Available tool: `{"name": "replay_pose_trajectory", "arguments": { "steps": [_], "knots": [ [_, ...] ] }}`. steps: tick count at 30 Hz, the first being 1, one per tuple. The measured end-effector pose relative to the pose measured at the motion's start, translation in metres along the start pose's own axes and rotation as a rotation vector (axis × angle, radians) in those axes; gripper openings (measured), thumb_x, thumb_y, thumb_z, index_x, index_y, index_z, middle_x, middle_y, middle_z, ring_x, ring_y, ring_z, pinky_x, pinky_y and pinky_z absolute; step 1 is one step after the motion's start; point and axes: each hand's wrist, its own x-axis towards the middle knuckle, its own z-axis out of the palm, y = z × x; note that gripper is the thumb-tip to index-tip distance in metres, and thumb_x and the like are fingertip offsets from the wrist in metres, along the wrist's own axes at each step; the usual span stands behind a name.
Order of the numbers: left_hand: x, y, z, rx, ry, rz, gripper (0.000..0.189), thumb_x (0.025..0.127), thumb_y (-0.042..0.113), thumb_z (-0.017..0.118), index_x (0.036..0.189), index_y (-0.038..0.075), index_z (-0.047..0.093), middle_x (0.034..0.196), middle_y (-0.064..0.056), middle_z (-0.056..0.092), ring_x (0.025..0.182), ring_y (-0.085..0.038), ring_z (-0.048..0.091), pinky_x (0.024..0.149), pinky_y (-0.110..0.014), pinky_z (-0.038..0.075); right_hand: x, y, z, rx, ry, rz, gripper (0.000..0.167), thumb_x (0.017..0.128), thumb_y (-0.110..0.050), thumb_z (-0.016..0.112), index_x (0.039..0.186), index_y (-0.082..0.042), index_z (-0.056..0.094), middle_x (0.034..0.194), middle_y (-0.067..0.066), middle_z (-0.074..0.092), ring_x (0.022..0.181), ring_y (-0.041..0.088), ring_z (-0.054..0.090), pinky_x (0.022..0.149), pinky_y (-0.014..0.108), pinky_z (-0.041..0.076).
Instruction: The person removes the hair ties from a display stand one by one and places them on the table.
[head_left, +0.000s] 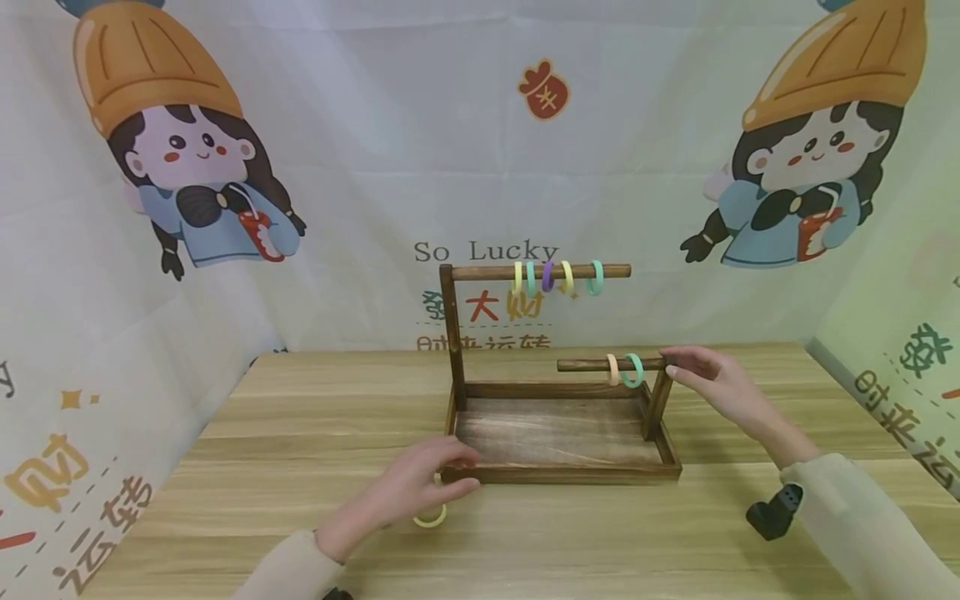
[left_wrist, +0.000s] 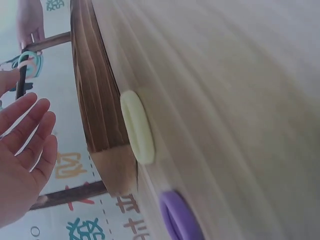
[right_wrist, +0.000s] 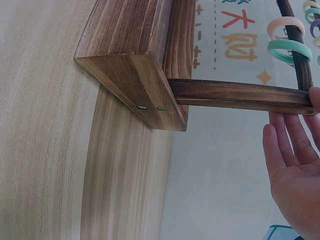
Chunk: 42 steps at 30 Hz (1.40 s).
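Note:
A dark wooden display rack point(head_left: 456, 333) has a tray base, a tall post at left with a long bar, and a short post at right with a shorter bar. My right hand point(head_left: 716, 383) grips the top of the short post, thumb and fingers on opposite sides. On the bar beside it hang a peach ring point(head_left: 612, 370) and a mint ring point(head_left: 633, 372), like hair ties. My left hand point(head_left: 412, 479), fingers extended and thumb apart, hovers at the tray's front left corner. Below it, a pale yellow ring point(left_wrist: 137, 127) lies against the tray's outer side.
Several yellow, mint and purple rings hang on the long upper bar point(head_left: 615, 271). A purple ring point(left_wrist: 181, 217) lies on the wooden table point(head_left: 315, 417) near the yellow one. A printed cloth point(head_left: 360, 167) hangs behind and along both sides.

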Motion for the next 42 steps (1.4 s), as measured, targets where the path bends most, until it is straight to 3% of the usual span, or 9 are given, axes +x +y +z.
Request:
{"name": "replay_pose_trajectory", "arguments": {
  "steps": [5,13,26,30,35,42],
  "knots": [
    [0.008,0.002,0.005,0.010,0.005,0.053,0.028,0.084,0.027,0.060,0.102,0.006,0.062,0.094,0.002,0.060,0.084,-0.010,0.054,0.076,-0.025,0.045,0.000,0.001,0.002,0.003,0.000,0.010,0.047,0.091,-0.033,0.048,0.126,-0.001,0.045,0.123,0.017,0.047,0.109,0.031,0.045,0.085,0.044,0.040],
    [0.016,0.005,0.010,0.016,-0.014,0.066,0.030,0.085,0.031,0.058,0.102,0.006,0.062,0.097,0.002,0.060,0.087,-0.010,0.053,0.079,-0.026,0.043,0.000,0.003,0.002,0.005,-0.006,0.001,0.046,0.092,-0.032,0.047,0.126,-0.001,0.044,0.123,0.017,0.047,0.110,0.029,0.044,0.085,0.038,0.041],
    [0.039,0.002,0.012,-0.105,-0.027,0.030,0.028,0.085,0.023,0.060,0.108,0.007,0.059,0.103,-0.005,0.060,0.089,-0.020,0.056,0.076,-0.027,0.046,0.000,0.004,0.001,0.002,-0.003,0.000,0.047,0.091,-0.033,0.048,0.126,-0.001,0.044,0.124,0.017,0.046,0.110,0.029,0.044,0.086,0.043,0.040],
    [0.047,0.000,0.012,-0.084,-0.002,0.041,0.028,0.084,0.019,0.062,0.108,0.007,0.058,0.103,-0.006,0.060,0.088,-0.019,0.056,0.076,-0.027,0.046,0.000,0.003,0.000,0.013,-0.004,-0.006,0.048,0.092,-0.032,0.047,0.126,0.001,0.043,0.124,0.018,0.046,0.111,0.032,0.043,0.087,0.047,0.038],
    [0.054,-0.004,0.012,-0.070,0.010,0.055,0.031,0.083,0.020,0.062,0.110,0.005,0.057,0.102,-0.008,0.060,0.086,-0.017,0.055,0.073,-0.029,0.047,0.001,0.004,0.000,0.001,-0.004,-0.004,0.048,0.092,-0.032,0.047,0.127,0.000,0.043,0.124,0.017,0.046,0.111,0.030,0.043,0.086,0.043,0.040],
    [0.065,-0.005,0.005,-0.106,0.018,0.011,0.034,0.085,0.023,0.060,0.114,0.006,0.055,0.104,-0.004,0.057,0.089,-0.019,0.054,0.072,-0.034,0.047,0.000,0.002,0.000,0.003,-0.003,0.006,0.047,0.091,-0.033,0.047,0.126,-0.001,0.044,0.124,0.018,0.046,0.111,0.032,0.043,0.086,0.046,0.038]
  ]
}}
